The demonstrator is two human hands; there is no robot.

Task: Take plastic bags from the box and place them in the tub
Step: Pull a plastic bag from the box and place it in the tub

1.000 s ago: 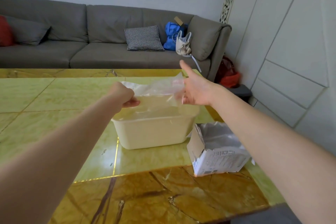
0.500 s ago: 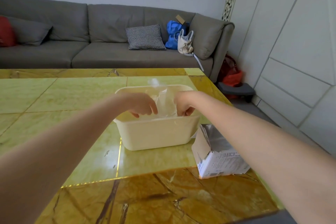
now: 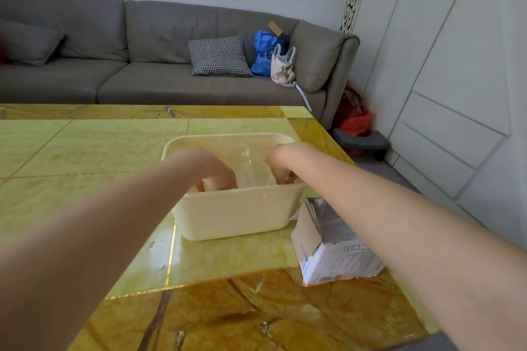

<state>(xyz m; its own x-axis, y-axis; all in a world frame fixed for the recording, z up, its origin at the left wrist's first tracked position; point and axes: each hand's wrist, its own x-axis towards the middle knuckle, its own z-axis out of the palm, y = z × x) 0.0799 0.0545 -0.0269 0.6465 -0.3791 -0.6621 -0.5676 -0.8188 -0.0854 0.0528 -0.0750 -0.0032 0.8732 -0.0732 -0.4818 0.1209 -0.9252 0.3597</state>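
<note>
- Both hands, left hand (image 3: 212,169) and right hand (image 3: 281,164), down inside tub (image 3: 236,215), fingers curled on plastic bag (image 3: 252,169) between them.
- Box (image 3: 328,248) just under right forearm.
- Press bag flat; release low.

The box (image 3: 339,259) carries small printed lines and blue marks on its white side, but they are too blurred to read.
</note>
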